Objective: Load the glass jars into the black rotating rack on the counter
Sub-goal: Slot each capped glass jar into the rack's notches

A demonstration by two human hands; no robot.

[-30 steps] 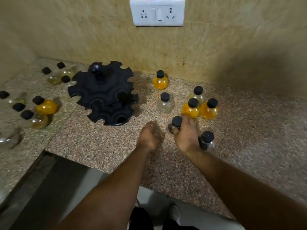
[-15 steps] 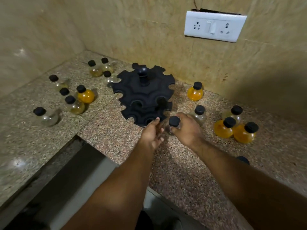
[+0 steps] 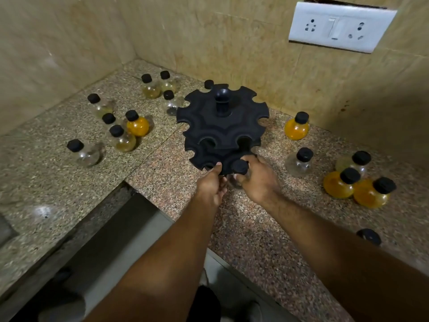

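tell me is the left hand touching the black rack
Touching: the head view shows the left hand's fingertips pressed on the black rack's lower rim.

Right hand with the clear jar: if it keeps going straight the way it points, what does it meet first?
Most likely the lower tier of the black rack. The right hand holds the clear jar right at that tier's near edge, seemingly at an open slot; depth is uncertain.
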